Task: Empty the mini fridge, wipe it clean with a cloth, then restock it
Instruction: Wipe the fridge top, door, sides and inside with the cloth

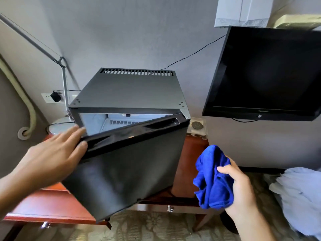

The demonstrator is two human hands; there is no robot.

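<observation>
The black mini fridge [128,94] is set on a red-brown wooden table [43,207] against the grey wall, beside a dark television [265,73]. It is judged heavy and rigid. Its door [125,167] is half open, and is best taken at the top edge, where the spread left hand [53,153] is laid. A soft, light blue cloth [212,178] is bunched in the closed right hand [238,186].

Head camera looks steeply down, close above the mini fridge [128,94].
</observation>
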